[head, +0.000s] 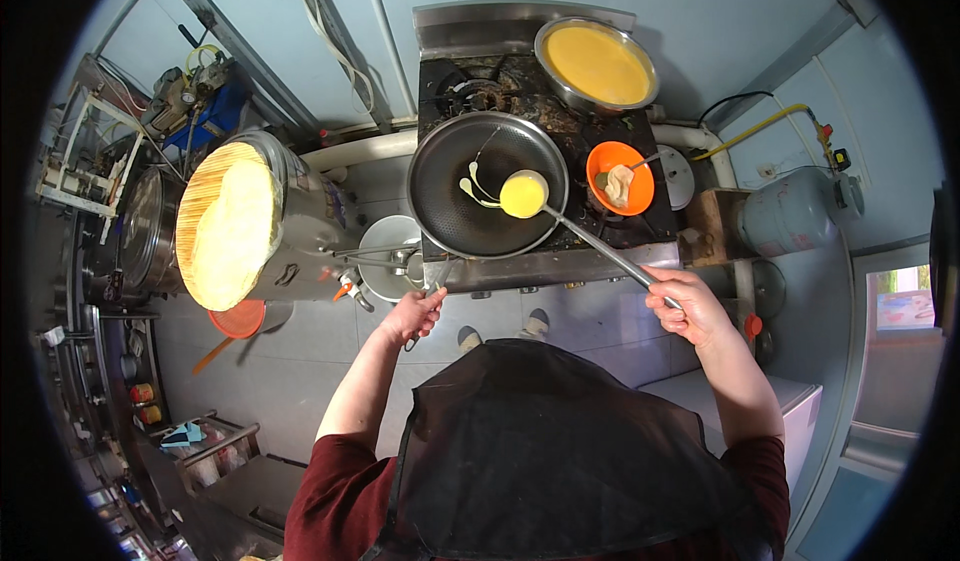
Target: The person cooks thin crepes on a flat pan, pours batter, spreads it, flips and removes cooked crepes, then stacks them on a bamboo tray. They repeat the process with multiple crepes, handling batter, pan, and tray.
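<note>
My left hand (414, 315) is closed around the handle of a dark frying pan (450, 163) on the stove. My right hand (686, 304) grips the long metal handle of a ladle (523, 194), whose bowl, full of yellow batter, is over the pan's right half. Streaks of batter lie on the pan near the bowl. A metal basin of yellow batter (596, 64) stands at the stove's back right. An orange bowl (643, 195) with a crumpled pale cloth or paper and a utensil sits right of the pan.
At left, thin yellow pancakes (236, 234) lie on a round ribbed board atop a large metal container (311, 223). A whitish bucket (381, 244) stands left of the stove (551, 266). At right are a gas cylinder (787, 212) and a white cabinet (799, 418).
</note>
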`<state>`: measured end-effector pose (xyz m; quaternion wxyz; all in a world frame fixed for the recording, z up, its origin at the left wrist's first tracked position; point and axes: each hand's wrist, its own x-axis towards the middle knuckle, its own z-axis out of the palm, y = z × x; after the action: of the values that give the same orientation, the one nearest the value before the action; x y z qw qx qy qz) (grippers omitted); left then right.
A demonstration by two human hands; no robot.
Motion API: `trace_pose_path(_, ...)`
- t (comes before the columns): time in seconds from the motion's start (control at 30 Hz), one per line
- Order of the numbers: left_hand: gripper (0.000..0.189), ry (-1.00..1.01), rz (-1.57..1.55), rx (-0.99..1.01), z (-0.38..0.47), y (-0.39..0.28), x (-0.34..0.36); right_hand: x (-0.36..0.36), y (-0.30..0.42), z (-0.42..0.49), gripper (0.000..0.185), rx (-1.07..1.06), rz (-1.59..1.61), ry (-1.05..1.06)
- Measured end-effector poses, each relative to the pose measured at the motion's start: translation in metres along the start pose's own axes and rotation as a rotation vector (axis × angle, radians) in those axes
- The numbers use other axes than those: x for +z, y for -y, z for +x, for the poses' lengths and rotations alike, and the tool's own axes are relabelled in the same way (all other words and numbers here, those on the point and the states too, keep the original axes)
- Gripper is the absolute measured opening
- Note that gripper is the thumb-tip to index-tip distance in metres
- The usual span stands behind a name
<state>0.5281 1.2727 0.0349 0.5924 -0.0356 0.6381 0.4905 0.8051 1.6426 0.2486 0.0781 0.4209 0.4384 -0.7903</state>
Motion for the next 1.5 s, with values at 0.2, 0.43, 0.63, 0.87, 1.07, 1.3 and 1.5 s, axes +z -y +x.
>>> trace_pose_path(0.2,0.042,-0.042,0.013,0.049,-0.013,0.011,0.017,0.011,0.008,0.012,0.060,-0.113,-0.175,-0.048)
trace_pose_path(0.43,0.038,0.023,-0.031,0.052,-0.026,0.036,0.009,0.040,0.005,0.051,0.065,-0.228,-0.323,-0.064)
trace_pose_path(0.63,0.037,0.090,-0.113,0.071,-0.025,0.052,0.007,0.067,-0.006,0.070,0.061,-0.339,-0.465,-0.075)
trace_pose_path(0.87,0.035,0.025,-0.068,0.188,-0.019,0.032,0.013,0.087,-0.009,0.061,0.060,-0.430,-0.465,-0.029)
trace_pose_path(1.07,0.032,0.012,-0.043,0.296,-0.029,-0.015,-0.003,0.111,-0.001,0.046,0.060,-0.415,-0.376,0.036)
trace_pose_path(1.3,0.032,-0.059,-0.037,0.300,-0.046,-0.050,-0.021,0.117,0.000,0.024,0.060,-0.427,-0.306,0.054)
trace_pose_path(1.5,0.031,-0.108,-0.011,0.323,-0.067,-0.080,-0.005,0.083,0.022,0.026,0.060,-0.405,-0.193,0.098)
